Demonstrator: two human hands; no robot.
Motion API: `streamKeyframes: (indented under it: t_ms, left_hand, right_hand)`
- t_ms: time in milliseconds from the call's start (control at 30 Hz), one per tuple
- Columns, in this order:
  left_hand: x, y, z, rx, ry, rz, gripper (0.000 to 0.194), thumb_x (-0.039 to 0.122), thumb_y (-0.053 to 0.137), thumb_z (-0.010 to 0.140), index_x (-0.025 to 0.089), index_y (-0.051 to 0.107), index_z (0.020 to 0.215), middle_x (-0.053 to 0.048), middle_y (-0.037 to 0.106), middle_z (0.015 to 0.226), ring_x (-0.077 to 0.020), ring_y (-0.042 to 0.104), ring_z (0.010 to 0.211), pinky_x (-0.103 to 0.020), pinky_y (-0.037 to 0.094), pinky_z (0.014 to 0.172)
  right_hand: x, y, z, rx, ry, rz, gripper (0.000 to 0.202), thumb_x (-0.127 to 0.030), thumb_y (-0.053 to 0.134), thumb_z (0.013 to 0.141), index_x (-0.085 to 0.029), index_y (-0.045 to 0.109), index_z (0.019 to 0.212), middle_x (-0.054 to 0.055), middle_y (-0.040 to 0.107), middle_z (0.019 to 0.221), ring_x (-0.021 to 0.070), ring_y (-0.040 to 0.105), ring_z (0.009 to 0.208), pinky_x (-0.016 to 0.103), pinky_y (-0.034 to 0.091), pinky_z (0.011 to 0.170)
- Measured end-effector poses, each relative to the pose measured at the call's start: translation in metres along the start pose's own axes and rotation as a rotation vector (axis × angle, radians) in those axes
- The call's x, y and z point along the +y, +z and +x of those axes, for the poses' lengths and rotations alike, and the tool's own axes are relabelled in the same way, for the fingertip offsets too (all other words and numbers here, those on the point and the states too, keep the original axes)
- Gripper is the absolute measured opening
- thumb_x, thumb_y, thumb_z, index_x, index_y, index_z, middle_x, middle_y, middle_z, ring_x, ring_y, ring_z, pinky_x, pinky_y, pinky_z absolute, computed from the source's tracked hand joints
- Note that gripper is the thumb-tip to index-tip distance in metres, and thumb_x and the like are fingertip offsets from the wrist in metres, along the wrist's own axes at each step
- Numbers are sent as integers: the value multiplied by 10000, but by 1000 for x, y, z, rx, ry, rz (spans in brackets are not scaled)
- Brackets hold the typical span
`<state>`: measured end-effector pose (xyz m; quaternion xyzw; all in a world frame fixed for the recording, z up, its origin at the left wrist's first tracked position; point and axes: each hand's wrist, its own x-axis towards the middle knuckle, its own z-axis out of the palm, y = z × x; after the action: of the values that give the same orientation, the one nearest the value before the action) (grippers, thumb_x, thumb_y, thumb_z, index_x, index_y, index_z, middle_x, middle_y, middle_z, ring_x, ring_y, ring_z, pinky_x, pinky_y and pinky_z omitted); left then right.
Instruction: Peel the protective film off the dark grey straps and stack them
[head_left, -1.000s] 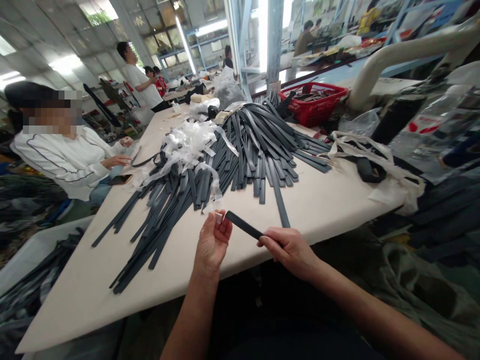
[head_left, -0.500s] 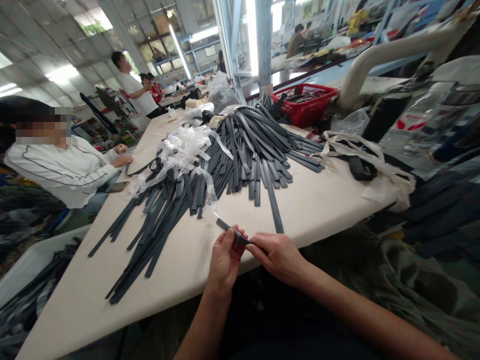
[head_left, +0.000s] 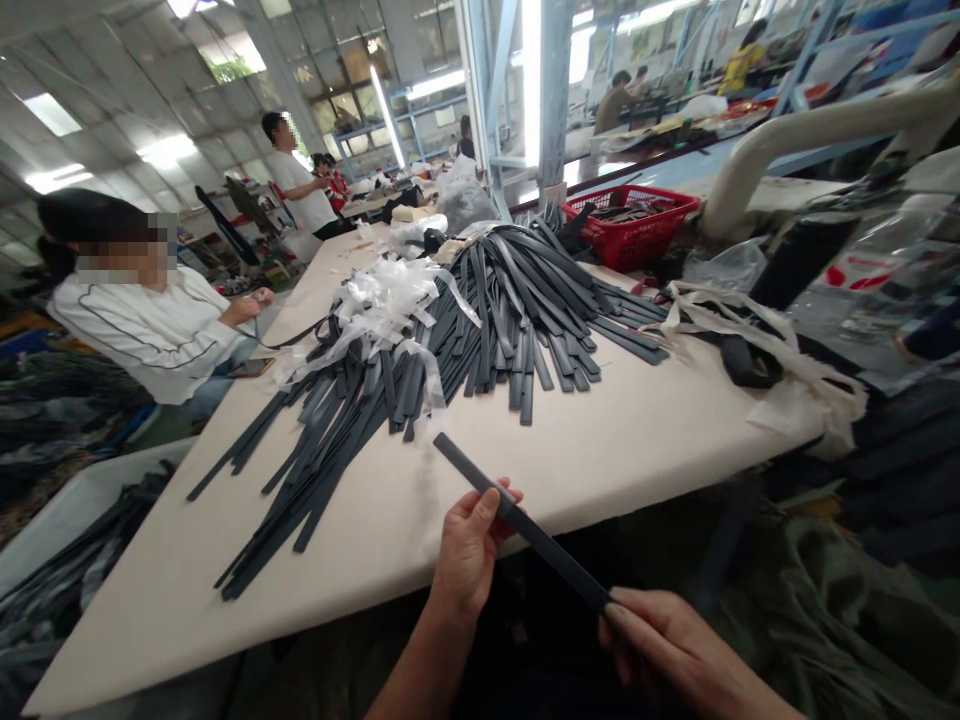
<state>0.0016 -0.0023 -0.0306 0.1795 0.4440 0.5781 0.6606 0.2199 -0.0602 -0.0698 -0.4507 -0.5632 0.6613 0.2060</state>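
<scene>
A dark grey fabric strip (head_left: 555, 551) stretches on a slant between my two hands at the table's near edge. My left hand (head_left: 472, 530) pinches it between thumb and fingers, with its squared end sticking out beyond them over the table. Lower down, my right hand (head_left: 656, 630) is closed on the strip farther along; its far end is hidden. Ahead lies a big heap of similar grey strips (head_left: 517, 300), fanned out toward me. A tangle of white translucent tape (head_left: 390, 295) rests on the heap's left part.
The pale table (head_left: 360, 560) carries the heap. Behind it stands a red basket (head_left: 634, 235); at the right are cream cloth scraps (head_left: 810, 360) and a plastic bottle (head_left: 877, 260). A seated person (head_left: 150, 320) works at the left, above a white bin (head_left: 82, 520) of strips.
My right hand has slid down and right, away from my left hand, drawing along the strip so more of it shows between them. White tape near the strip's end is gone from there.
</scene>
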Motion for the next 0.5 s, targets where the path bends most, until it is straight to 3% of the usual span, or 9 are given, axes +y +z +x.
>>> streamKeyframes:
  t_ms: [133,233,367,500]
  left_hand:
    - [-16,8,-10,-95,-66,59,375,384,867,665,102,766,890,-102,765,836,-152,680,717,-252,543,705]
    - [-10,5,-8,-77,-41,48,358,387,870,656,116,771,868,-96,768,852,-150,680,712,-240,534,680]
    - [11,-6,1,46,57,8,404,406,909,577,131,772,839,-92,773,867,-162,695,747,-270,552,750]
    - [3,-7,-6,-17,43,85,402,423,873,639,119,775,884,-116,772,891,-182,696,785,-298,543,801]
  right_hand:
    - [-40,11,40,11,-137,31,579,-703,409,908,-162,600,829,0,588,637,109,514,484,216,379,482]
    - [-50,8,51,-17,-247,-29,524,-639,415,940,-161,605,843,15,615,701,121,552,534,229,421,529]
    - [-10,3,36,-69,-227,-109,496,-609,425,956,-168,649,918,39,657,774,148,606,629,251,467,605]
    - [28,3,25,3,-109,-83,642,-721,331,929,-169,658,893,30,626,664,152,573,555,253,440,533]
